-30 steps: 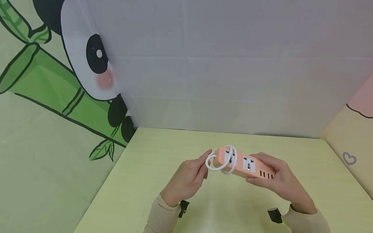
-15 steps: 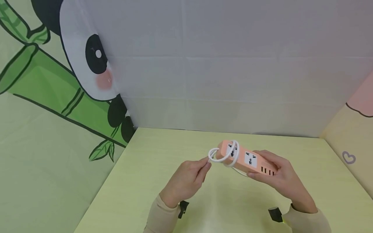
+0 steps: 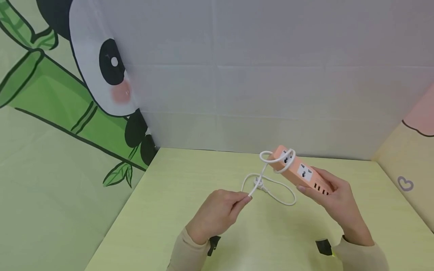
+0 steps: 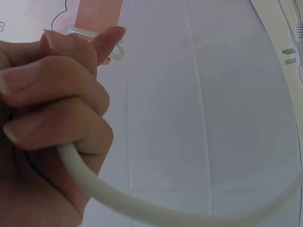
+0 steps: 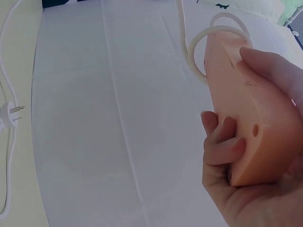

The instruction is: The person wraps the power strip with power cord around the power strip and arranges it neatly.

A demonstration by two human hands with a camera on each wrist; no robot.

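Green printed bamboo [image 3: 55,96], with a black-and-white panda face [image 3: 89,71] beside it, on the pale green left wall. Smooth grey fabric sheet [image 3: 254,75], creased in faint lines, upright across the far side. Pale yellow-green tabletop [image 3: 149,214], reaching to the sheet's foot.

Left hand [image 3: 217,214], near side, in a beige sleeve [image 3: 188,254], with a small black block [image 3: 213,244] at the wrist. Thumb and forefinger pinched together on a round white cord [image 4: 142,210]; remaining fingers curled, the cord emerging below them.

White plug [image 3: 259,184] with metal prongs, right of the left fingertips and farther off, amid an open loop of the cord; whether it rests on the tabletop cannot be told.

Peach oblong power strip [image 3: 292,175], held aslant between the two hands' sides, toward the right: two white socket faces, a row of narrow dark slots, cord looped around its far left end.

Right hand [image 3: 340,203], sleeved likewise, a second black block left of its wrist; thumb and fingers wrapped around the strip's near right end.

Cream right wall [image 3: 413,162], bearing a mauve heart outline [image 3: 399,183] and, above, a pink patch [image 3: 422,113].
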